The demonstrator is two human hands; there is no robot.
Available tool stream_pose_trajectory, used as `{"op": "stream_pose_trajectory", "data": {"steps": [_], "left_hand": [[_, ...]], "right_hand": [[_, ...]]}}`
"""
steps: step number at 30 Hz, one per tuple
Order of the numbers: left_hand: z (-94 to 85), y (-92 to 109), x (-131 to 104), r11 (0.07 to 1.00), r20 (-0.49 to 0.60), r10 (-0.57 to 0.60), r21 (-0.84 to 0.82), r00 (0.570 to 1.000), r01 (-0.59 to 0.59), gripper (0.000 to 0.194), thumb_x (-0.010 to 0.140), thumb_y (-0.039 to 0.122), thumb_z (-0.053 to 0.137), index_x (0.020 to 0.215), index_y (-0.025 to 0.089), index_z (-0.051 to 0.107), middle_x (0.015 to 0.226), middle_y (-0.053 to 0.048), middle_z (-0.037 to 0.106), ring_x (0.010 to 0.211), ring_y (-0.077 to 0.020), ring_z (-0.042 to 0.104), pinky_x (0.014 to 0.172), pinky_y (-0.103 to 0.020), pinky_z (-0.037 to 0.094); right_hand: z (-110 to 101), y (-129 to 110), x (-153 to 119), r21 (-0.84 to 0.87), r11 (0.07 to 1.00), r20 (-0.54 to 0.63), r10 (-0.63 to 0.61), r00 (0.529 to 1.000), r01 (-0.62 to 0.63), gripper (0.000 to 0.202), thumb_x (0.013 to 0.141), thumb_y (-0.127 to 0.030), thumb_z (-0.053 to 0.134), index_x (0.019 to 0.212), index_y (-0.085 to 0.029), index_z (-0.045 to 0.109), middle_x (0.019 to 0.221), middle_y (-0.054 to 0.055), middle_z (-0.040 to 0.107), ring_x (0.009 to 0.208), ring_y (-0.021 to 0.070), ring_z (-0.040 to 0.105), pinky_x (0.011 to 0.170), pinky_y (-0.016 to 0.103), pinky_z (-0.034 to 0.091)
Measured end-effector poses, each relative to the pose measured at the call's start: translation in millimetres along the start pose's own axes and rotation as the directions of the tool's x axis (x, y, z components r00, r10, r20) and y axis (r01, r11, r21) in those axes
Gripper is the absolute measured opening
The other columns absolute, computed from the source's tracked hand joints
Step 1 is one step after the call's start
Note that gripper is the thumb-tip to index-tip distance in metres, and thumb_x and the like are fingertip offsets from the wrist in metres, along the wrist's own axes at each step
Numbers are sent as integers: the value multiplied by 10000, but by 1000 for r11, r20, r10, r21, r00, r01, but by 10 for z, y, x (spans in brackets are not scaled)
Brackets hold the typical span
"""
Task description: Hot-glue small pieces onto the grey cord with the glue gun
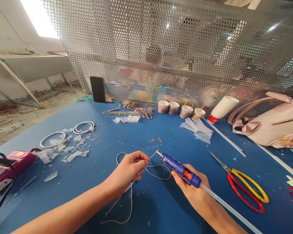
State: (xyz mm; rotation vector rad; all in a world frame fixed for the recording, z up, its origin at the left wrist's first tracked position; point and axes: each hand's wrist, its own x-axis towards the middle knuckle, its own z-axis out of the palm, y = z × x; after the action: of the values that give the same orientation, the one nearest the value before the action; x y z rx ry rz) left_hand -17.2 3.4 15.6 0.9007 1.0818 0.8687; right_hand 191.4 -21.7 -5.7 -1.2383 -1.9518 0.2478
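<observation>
Between the thumb and fingers of my left hand (134,165) is pinched a thin grey cord (160,177). Its short end sticks up to the right, while the rest loops behind the hand and trails down the blue table. My right hand (197,188) is wrapped round a blue glue gun (174,164), tilted with its nozzle pointing up and left. The brass nozzle meets or nearly meets the cord's end; I cannot tell if they touch. A long translucent glue stick (229,208) runs out of the gun's back end over my right forearm.
Scissors (230,170) with red and yellow handles lie right. Behind stand several small cups (185,111), stacked paper cups (223,109), cord bundles (143,112) and a phone (97,89) against a perforated metal screen (127,48). White rings (53,139), a pink power strip (12,170) left; a pink bag (271,120) right.
</observation>
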Motion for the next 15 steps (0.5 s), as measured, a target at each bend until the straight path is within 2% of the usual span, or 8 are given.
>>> {"op": "stream_pose_trajectory", "data": {"steps": [2,8,15], "left_hand": [[-1,-3,3,1000,-1,1,-2,1000,-1,141,705,273,609,707,171,513,450,109,302,407,-47,229,423,-209,140],[-8,-17,9,1000,-6,-1,-1,1000,1,130,703,275,600,713,173,521,434,112,299,394,-45,218,405,-195,130],[-16,-10,16,999,-9,-12,41,1000,12,153,731,327,588,784,188,551,408,116,317,350,-52,226,368,-195,131]], "right_hand": [[-2,8,4,-8,1000,-29,-2,1000,2,214,879,-340,520,729,-188,534,491,-41,501,378,88,451,421,193,405],[-16,-60,7,2,1000,27,10,1000,-10,230,887,-361,495,733,-199,548,487,-46,524,384,94,484,421,191,415],[-6,-42,2,8,1000,17,17,1000,-17,220,886,-355,501,736,-197,527,477,-51,499,363,92,453,404,196,402]]}}
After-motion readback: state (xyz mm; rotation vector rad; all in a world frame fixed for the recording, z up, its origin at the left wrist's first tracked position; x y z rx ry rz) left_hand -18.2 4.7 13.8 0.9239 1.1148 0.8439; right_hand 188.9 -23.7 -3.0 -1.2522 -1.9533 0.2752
